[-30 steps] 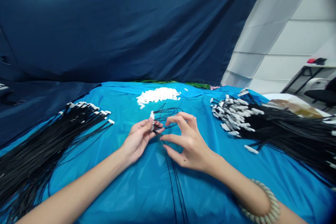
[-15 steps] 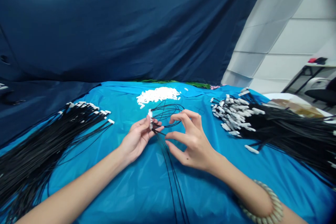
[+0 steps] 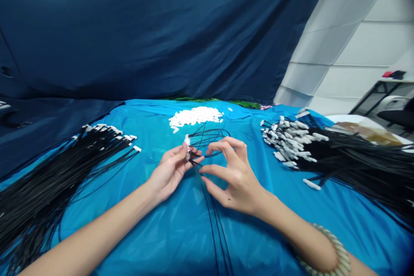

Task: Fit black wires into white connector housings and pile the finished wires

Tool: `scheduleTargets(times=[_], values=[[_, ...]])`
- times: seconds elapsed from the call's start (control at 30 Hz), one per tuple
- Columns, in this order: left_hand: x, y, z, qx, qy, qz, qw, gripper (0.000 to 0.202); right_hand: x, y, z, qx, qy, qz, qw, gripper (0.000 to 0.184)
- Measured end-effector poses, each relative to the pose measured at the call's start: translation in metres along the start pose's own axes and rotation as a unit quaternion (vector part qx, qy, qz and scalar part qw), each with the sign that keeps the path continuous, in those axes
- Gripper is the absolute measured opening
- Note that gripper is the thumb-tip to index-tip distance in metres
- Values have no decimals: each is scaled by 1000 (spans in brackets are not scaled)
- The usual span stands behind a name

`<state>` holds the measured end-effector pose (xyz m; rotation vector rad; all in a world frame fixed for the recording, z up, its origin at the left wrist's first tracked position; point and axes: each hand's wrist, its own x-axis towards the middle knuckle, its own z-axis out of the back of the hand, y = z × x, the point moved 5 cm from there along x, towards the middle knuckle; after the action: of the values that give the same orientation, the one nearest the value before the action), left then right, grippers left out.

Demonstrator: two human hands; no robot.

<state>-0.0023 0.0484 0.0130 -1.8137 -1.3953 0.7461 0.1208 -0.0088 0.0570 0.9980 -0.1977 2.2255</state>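
Observation:
Between the thumb and fingers of my left hand (image 3: 171,170) is a white connector (image 3: 187,144), held upright. Thin black wires (image 3: 216,213) run out of it; some loop to the right and others trail down toward me. My right hand (image 3: 234,172) is just to the right, thumb and index finger pinched together on a black wire close below the connector. Its other fingers curl beside the looped wires. The exact wire tip at the pinch is too small to make out.
A heap of small white connectors (image 3: 197,115) lies beyond my hands on the blue cloth (image 3: 155,241). Black wire bundles with white ends lie at left (image 3: 64,172) and right (image 3: 352,151). A dark blue curtain (image 3: 145,34) hangs behind; a desk (image 3: 386,81) stands far right.
My right thumb and index finger have shifted slightly left, nearer the connector, and closed on the wire. My left hand keeps its hold almost unmoved.

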Motion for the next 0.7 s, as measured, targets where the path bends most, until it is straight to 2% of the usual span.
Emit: scheduleTargets(times=[0.27, 0.43, 0.53, 0.6, 0.63, 0.7], values=[[1, 2, 0, 4, 6, 5, 1000, 17, -1, 3, -4, -31, 4, 29, 999, 23], [1, 2, 0, 4, -3, 8, 1000, 17, -3, 7, -3, -30, -35, 80, 996, 15], [1, 2, 2, 14, -18, 3, 1000, 17, 2, -2, 4, 81, -67, 13, 994, 14], [2, 1, 4, 25, -31, -5, 999, 17, 5, -19, 11, 215, -102, -93, 967, 12], [3, 1, 5, 29, -36, -6, 999, 17, 6, -30, 15, 291, -131, -151, 936, 12], [3, 1, 6, 36, -44, -7, 998, 16, 4, -53, 22, 423, -203, -251, 847, 12]])
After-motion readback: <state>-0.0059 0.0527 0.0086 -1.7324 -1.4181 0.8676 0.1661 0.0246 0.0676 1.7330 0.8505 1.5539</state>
